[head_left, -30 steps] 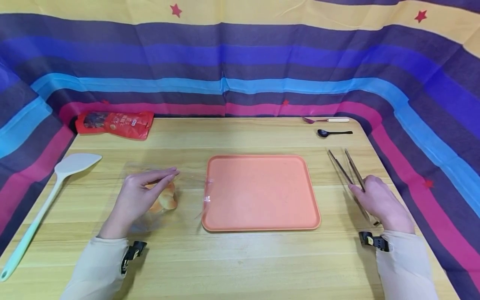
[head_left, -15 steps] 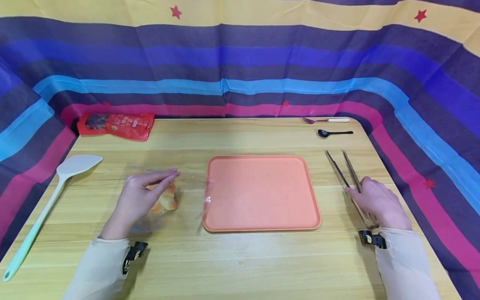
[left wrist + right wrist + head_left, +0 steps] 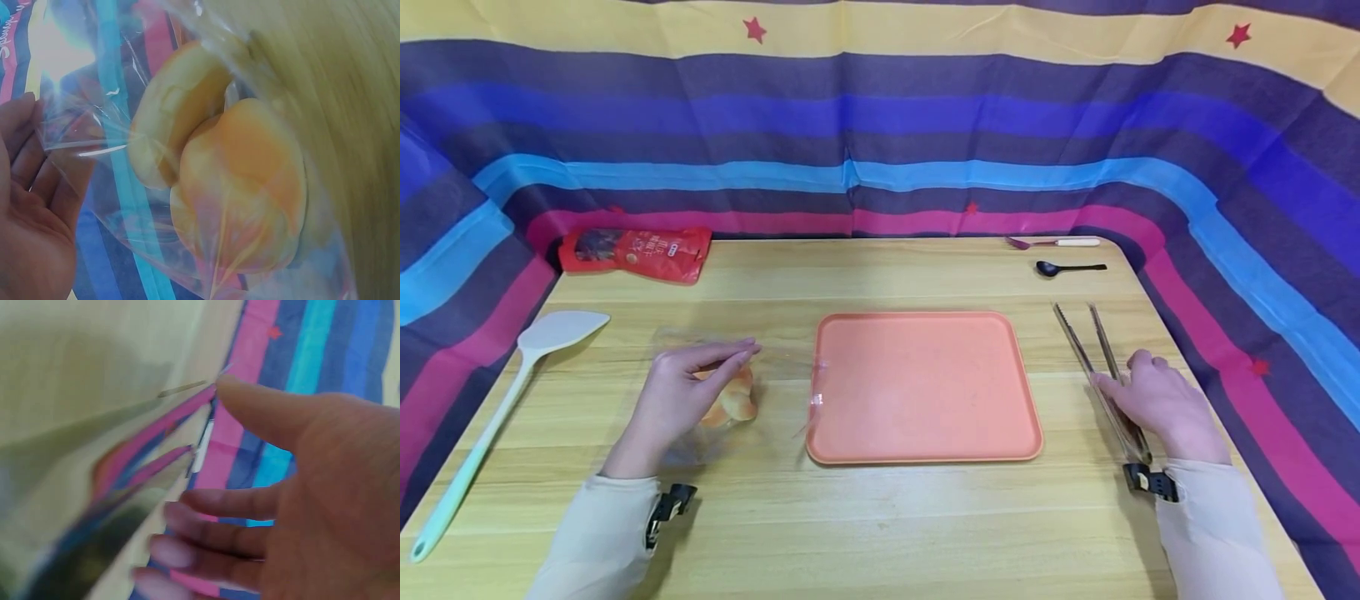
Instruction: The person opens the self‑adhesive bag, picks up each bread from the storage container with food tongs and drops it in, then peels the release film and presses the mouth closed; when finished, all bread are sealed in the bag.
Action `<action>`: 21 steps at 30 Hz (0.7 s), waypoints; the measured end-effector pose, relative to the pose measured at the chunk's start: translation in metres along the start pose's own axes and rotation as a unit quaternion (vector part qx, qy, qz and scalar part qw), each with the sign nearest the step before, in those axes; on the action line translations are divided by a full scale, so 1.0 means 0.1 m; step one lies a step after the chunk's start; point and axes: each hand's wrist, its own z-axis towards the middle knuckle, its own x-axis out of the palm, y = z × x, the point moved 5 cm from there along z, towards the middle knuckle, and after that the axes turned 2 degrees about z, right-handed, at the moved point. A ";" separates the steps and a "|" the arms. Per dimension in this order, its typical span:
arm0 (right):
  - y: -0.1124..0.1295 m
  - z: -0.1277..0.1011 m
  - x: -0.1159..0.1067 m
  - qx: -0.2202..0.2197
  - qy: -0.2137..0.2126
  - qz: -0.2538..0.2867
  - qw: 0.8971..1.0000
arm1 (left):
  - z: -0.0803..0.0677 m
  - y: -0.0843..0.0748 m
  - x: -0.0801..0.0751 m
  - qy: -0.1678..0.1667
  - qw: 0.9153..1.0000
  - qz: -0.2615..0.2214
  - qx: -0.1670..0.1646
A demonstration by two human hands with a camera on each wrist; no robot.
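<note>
In the head view my left hand (image 3: 681, 392) pinches a clear plastic bag (image 3: 782, 375) between thumb and fingertips. Bread rolls (image 3: 730, 400) lie inside it, partly hidden under the hand. Through the film, the left wrist view shows a curved roll (image 3: 178, 106) against a rounder one (image 3: 244, 187). At the right, my right hand (image 3: 1168, 408) holds metal tongs (image 3: 1101, 367), thumb on one arm and fingers along the other side. The tongs' arms are spread, toothed tips pointing away from me. Up close, the right wrist view has the tongs (image 3: 144, 462) between thumb and fingers.
A pink tray (image 3: 925, 387) lies mid-table, the bag's edge overlapping its left rim. Further left is a spatula (image 3: 490, 425) with a pale green handle; behind, a red food pouch (image 3: 636, 254). A black spoon (image 3: 1067, 268) and a fork (image 3: 1052, 242) lie back right. Striped cloth (image 3: 880, 117) surrounds the table.
My right hand shifted slightly left with the tongs, whose tail end swung a little left and nearer me; the hand then eased slightly back right. The left hand and bag stay put.
</note>
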 end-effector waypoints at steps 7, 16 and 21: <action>0.41 -0.09 -0.22 -0.117 -0.154 0.057 0.980 | 0.01 0.00 0.00 -0.024 0.999 0.008 0.021; 1.24 -0.30 -0.09 -0.221 -0.169 0.114 0.954 | 0.02 -0.06 0.00 -0.013 0.999 0.014 0.045; 1.63 -0.35 0.10 -0.269 -0.118 0.127 0.947 | 0.01 -0.09 -0.02 -0.022 0.998 0.022 0.058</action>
